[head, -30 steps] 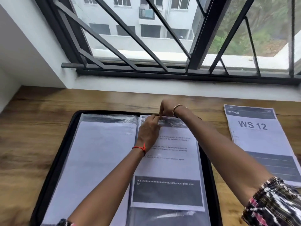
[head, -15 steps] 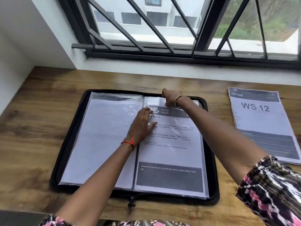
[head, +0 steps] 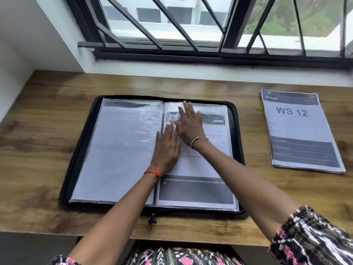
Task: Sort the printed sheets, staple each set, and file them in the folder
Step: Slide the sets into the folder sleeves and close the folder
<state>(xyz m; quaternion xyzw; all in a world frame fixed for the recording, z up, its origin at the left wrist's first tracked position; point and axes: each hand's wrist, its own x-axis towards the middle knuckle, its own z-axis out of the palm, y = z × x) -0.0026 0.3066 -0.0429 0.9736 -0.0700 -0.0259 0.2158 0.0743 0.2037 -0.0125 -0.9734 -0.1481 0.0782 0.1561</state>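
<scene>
A black zip folder [head: 83, 150] with clear plastic sleeves lies open mid-frame on the brown wooden table [head: 38, 131], with a printed grey-and-white sheet [head: 200, 169] in its right sleeve. The left hand [head: 167, 150] and right hand [head: 189, 125] rest flat on that sleeve, fingers straight, gripping nothing. A stack of printed sheets headed WS 12 [head: 299, 134] lies at frame right.

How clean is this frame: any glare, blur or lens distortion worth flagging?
Head view: daylight from the window puts white glare on the plastic sleeves of the folder, partly washing out the header of the filed sheet; the right hand is motion-blurred, the left hand sharper; the WS 12 stack has a clear title but unreadable small print; wide-angle distortion bends the window frame.
</scene>
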